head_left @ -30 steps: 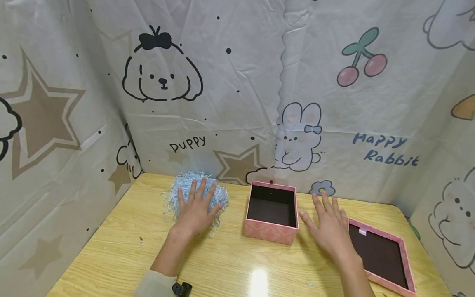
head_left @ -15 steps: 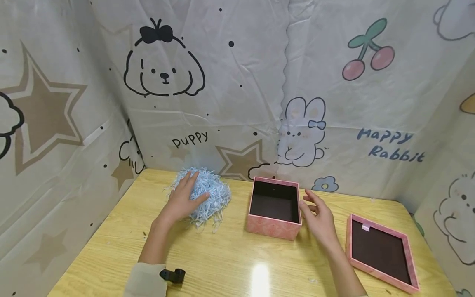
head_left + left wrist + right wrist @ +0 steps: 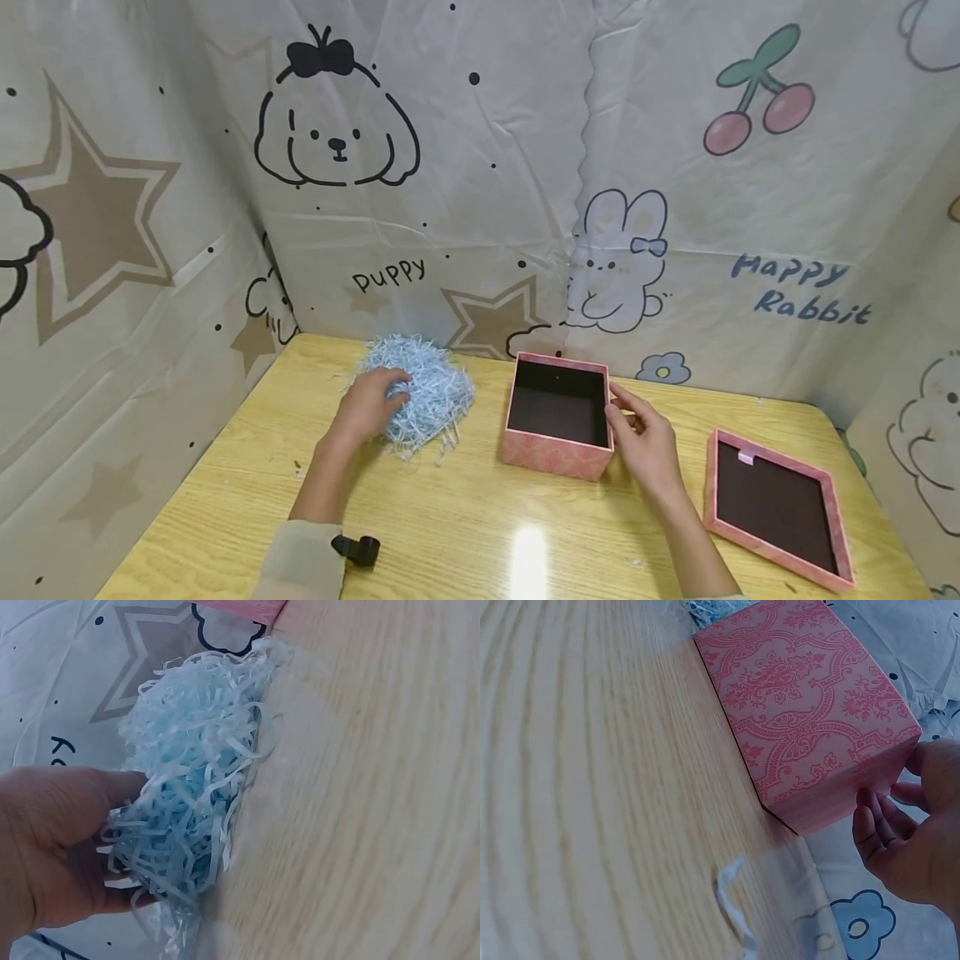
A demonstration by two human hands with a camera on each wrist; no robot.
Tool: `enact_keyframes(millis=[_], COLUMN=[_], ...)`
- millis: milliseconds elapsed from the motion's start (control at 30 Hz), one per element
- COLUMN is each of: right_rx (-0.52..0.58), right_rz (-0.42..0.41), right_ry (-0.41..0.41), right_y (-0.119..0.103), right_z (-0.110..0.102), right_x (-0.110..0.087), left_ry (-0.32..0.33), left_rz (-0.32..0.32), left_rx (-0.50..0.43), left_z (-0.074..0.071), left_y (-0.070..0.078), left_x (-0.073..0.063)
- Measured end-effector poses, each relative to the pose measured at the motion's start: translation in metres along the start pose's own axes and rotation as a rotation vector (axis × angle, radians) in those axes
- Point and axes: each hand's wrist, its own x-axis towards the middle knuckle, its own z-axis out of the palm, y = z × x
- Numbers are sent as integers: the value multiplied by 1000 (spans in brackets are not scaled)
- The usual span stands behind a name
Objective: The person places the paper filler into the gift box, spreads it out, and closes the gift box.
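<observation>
A fluffy heap of light-blue shredded paper (image 3: 431, 392) lies at the back left of the table. My left hand (image 3: 367, 404) has its fingers and thumb curled into the heap's left side, gripping some strands; its fingertips are partly hidden there. In the left wrist view, blue strands (image 3: 187, 757) bulge out beyond the hand (image 3: 64, 844). A pink patterned box (image 3: 555, 454) stands with its top open and a dark inside. Against its right wall, near the rim, my right hand (image 3: 645, 442) rests with loosely bent fingers and the thumb touching the edge.
A pink-rimmed box lid (image 3: 780, 504) lies dark inside up on the right, a small pale tab on its far edge. A thin white strip (image 3: 735, 907) lies on the wooden table (image 3: 435, 533). Printed cloth (image 3: 480, 167) hangs behind and at both sides.
My left hand has drawn back to the left and curled its fingers into the shredded paper. The right hand has moved in to touch the box's right wall.
</observation>
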Motion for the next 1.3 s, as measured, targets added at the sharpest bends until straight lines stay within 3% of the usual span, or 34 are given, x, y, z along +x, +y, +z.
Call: enact_keyframes(millis=[233, 467, 667, 933, 1133, 1300], right_rx=[-24, -31, 8, 5, -5, -16], right_rz=[19, 10, 8, 22, 8, 3], right_ry=[-14, -12, -41, -52, -48, -34], right_y=[-2, -2, 0, 1, -3, -3], right_z=[-3, -7, -5, 0, 3, 1], right_x=[1, 2, 0, -4, -4, -2], left_ry=[103, 167, 187, 178, 220, 264], left_rz=[-27, -16, -44, -32, 4, 56], left_rx=[-33, -176, -273, -234, -216, -206], left_z=[-10, -21, -37, -73, -98, -110], left_y=[4, 4, -1, -4, 3, 11], left_x=[1, 4, -1, -4, -2, 5])
